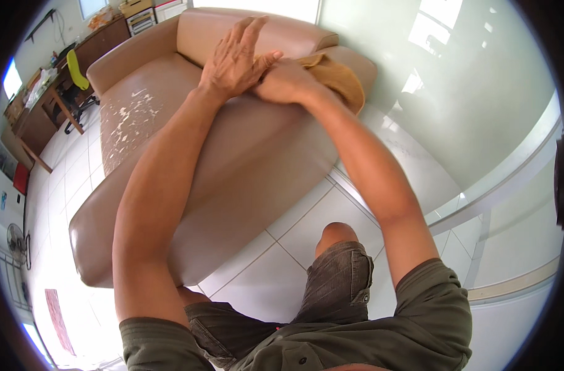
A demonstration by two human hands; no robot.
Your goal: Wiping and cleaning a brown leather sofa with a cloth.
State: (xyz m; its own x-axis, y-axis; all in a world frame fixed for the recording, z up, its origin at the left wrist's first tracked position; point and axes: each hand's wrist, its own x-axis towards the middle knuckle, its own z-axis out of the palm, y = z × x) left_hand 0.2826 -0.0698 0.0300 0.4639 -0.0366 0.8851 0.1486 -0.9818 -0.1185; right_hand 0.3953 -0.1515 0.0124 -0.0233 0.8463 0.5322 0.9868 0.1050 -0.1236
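Observation:
Both my arms reach forward over the near arm of a brown leather sofa (263,154). My left hand (233,65) is raised with its fingers stretched out and holds nothing. Beside it, against its palm and thumb side, is my right hand (286,81). The fingers of that hand are hidden behind the left hand, so I cannot see whether they grip anything. A mustard-brown cloth (339,77) lies on the sofa just beyond my right wrist.
Pale cracks mark the worn seat (133,114). A frosted glass wall (467,105) stands close at the right. At the left are a wooden desk (38,120), a yellow-green chair (76,69) and a fan (16,241). White tiles (257,272) cover the floor.

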